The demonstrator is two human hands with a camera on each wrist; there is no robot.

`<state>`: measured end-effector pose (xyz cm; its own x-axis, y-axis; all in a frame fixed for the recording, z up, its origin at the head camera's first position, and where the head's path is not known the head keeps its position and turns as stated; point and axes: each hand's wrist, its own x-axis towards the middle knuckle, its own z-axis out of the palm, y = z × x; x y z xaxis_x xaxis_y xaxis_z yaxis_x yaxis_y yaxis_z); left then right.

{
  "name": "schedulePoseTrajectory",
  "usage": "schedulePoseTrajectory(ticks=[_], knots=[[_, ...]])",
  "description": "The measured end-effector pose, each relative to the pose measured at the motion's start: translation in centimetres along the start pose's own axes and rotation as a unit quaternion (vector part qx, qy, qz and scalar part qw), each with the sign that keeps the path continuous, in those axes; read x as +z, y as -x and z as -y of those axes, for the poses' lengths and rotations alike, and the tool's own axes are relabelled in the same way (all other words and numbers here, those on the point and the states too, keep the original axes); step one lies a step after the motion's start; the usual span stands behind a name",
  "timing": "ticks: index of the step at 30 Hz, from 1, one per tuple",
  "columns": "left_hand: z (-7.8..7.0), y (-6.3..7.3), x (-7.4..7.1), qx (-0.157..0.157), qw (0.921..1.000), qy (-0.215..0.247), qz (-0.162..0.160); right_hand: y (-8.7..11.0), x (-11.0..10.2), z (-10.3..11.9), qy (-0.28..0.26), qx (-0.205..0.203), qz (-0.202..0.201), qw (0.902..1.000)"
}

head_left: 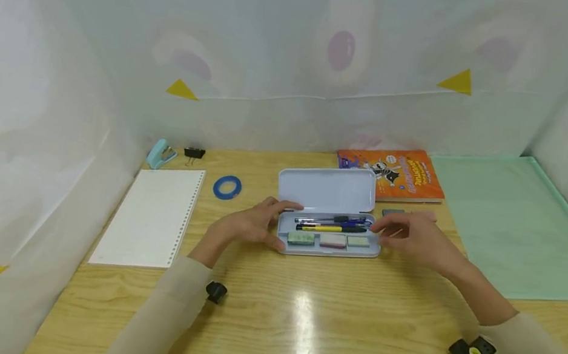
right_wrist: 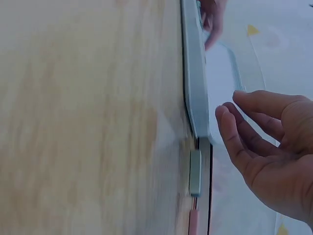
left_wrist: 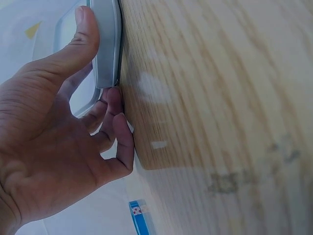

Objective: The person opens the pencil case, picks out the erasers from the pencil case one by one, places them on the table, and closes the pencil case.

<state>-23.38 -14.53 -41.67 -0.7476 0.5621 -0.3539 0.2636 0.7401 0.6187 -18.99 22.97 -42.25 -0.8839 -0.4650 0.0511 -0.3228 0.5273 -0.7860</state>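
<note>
A pale blue pencil case (head_left: 327, 256) lies on the table with its lid (head_left: 326, 186) raised. Several pens, one of them a yellow pen (head_left: 328, 229), lie in its back part. In front of them sit a green eraser (head_left: 300, 238), a pink-and-white eraser (head_left: 332, 241) and a pale green eraser (head_left: 358, 241). My left hand (head_left: 255, 222) grips the case's left end, thumb at the front and fingers behind. Over the right end hovers my right hand (head_left: 420, 240), fingers slightly bent; the right wrist view shows nothing between thumb and fingertips.
Right of the case lie a blue-green block (right_wrist: 195, 171) and a pink block (right_wrist: 193, 223). An orange book (head_left: 400, 176) and a green mat (head_left: 529, 232) are behind and right. To the left are a notebook (head_left: 151, 218), blue tape (head_left: 227, 187), stapler (head_left: 159, 153) and binder clip (head_left: 194, 153).
</note>
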Motion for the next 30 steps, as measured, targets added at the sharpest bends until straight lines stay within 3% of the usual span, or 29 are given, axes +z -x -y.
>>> schedulePoseTrajectory(ticks=[11,17,24,30], knots=[[0.1,-0.4,0.0,0.007,1.0,-0.004,-0.001,-1.2,2.3,1.5,0.082,-0.049,0.017,0.9952],[0.1,-0.4,-0.1,0.002,1.0,-0.005,0.0,-1.3,2.4,2.1,0.088,-0.047,0.031,0.9945],[0.2,-0.3,-0.2,-0.002,1.0,-0.007,-0.003,-1.4,2.6,2.4,0.128,-0.054,-0.004,0.9902],[0.2,-0.3,0.0,0.003,1.0,0.0,0.005,-1.2,3.3,2.3,0.152,-0.046,-0.001,0.9874]])
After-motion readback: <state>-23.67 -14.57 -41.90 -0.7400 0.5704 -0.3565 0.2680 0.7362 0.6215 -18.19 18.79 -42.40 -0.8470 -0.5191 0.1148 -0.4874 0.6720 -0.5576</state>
